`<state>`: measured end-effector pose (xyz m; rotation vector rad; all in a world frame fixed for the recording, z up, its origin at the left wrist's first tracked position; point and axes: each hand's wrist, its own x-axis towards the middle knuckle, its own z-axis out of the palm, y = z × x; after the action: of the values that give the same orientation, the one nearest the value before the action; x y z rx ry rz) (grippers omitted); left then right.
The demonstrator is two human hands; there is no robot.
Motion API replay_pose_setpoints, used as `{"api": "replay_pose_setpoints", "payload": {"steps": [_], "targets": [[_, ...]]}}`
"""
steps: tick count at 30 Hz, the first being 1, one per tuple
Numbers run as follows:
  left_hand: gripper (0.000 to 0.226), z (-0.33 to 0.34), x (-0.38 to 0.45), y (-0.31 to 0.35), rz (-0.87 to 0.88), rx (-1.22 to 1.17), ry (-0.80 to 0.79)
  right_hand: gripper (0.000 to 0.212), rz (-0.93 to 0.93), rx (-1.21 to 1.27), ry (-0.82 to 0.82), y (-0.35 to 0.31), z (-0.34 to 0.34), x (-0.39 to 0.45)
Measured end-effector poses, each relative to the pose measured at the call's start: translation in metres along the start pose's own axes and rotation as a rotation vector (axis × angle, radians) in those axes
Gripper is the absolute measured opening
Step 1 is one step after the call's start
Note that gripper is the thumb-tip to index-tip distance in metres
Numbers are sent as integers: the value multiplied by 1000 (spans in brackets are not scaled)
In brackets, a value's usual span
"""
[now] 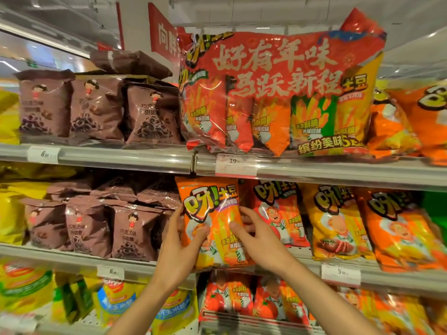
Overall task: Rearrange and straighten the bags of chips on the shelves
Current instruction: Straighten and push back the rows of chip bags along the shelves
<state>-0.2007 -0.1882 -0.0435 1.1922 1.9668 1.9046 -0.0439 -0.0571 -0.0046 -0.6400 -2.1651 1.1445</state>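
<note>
— Which bag did you have, and how did it sit?

— I had the orange bag of chips on the middle shelf. Its long axis ran up and down, top seam up under the shelf above, printed face toward me. It leaned a little, the top tipped toward my left. The bottom edge hung just over the front lip of the shelf.

— And your hands?

— Both were clamped on it. My left hand gripped its left edge, thumb curled across the front, fingers hidden behind. My right hand held the right side, thumb pressed on the front, fingers wrapped round the edge, between it and the red bag just beside it.

— What else stood on that shelf?

— To the right of the red bag came a yellow bag and then another orange one, all upright and facing out, overlapping at the sides. To the left stood brown bags in rows, with more lying flat on top of them.

— And above?

— The top shelf held a big red multipack with smaller bags showing through its clear lower half, more brown bags to its left, one lying across the top of that row. White price tags were on the shelf rails.

— Below?

— Red bags and yellow ones, blurred.
</note>
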Motion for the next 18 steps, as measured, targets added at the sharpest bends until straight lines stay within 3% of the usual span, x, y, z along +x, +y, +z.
{"api": "replay_pose_setpoints", "payload": {"steps": [9, 18], "targets": [[72, 74, -46, 40, 54, -44, -53, 51, 24, 18, 109, 21, -74, -61], [69, 237, -112, 110, 97, -79, -155, 55, 86, -14, 218, 77, -230, -149]]}}
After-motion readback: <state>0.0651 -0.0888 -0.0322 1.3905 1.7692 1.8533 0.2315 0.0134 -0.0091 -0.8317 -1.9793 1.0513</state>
